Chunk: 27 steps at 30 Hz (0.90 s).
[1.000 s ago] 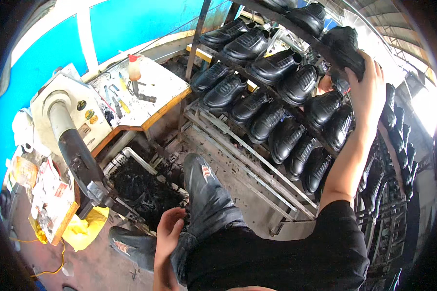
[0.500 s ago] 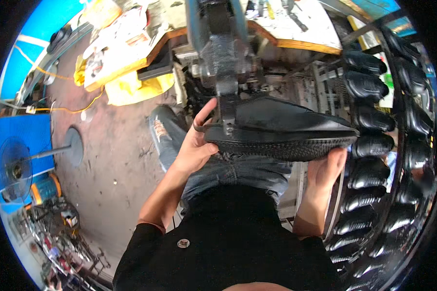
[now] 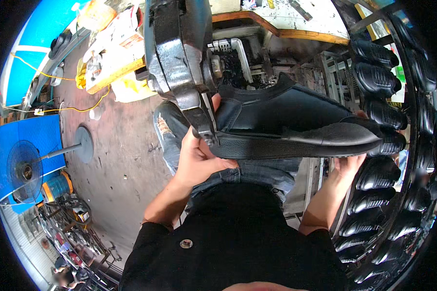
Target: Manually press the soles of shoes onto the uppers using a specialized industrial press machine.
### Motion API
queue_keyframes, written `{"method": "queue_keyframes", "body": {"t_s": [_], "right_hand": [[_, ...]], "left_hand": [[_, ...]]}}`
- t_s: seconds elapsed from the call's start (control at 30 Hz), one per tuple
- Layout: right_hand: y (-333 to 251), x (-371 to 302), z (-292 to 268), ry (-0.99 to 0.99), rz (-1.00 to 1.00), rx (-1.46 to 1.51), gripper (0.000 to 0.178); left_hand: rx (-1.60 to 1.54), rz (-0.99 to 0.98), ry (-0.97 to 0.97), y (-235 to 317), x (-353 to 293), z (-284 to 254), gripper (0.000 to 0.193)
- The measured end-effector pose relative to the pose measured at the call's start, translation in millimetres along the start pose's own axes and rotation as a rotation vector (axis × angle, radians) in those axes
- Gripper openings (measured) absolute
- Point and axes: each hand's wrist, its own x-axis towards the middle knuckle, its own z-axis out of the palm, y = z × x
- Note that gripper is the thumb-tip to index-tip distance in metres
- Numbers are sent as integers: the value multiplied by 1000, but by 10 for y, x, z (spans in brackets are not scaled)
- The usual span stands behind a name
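A black leather shoe [image 3: 277, 114] lies sideways across my lap, its toe to the right and its side wall turned toward me. My left hand [image 3: 196, 162] grips the heel end, with the thumb along the sole's lower edge and a fingertip showing behind the heel. Under the toe my right hand [image 3: 348, 166] is closed on the sole edge, its fingers partly hidden. A worn metal machine arm [image 3: 172, 58] comes down from the top. Its narrow foot [image 3: 204, 123] reaches the seam by the heel; I cannot tell whether it touches.
A rack of black shoes [image 3: 376, 172] stands close on the right. Wood-edged worktables [image 3: 296, 36] lie ahead, with a white basket [image 3: 240, 56] below. At the left are a standing fan [image 3: 26, 169], a yellow cable [image 3: 77, 112] and blue panels.
The shoe has turned so more of its upper shows and its tread is hidden. The machine arm now appears farther left, nearer the heel end. Both hands still hold the shoe.
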Motion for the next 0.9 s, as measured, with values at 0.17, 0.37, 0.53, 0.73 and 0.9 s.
{"method": "queue_keyframes", "body": {"t_s": [0.17, 0.37, 0.53, 0.73, 0.9], "right_hand": [[-164, 256, -34, -177, -157, -13, 106], [-111, 156, -36, -195, -105, 33, 101], [11, 46, 162, -241, -155, 65, 95], [65, -130, 765, -275, 84, -89, 86], [150, -130, 1102, -425, 189, -43, 79]], "left_hand": [[36, 84, -32, -146, -12, 13, 104], [-198, 43, 22, -73, -7, 15, 96], [-165, 64, 125, -168, -181, -259, 103], [-238, 44, 312, -19, -329, -627, 109], [-110, 105, 344, 124, -397, -900, 111]]}}
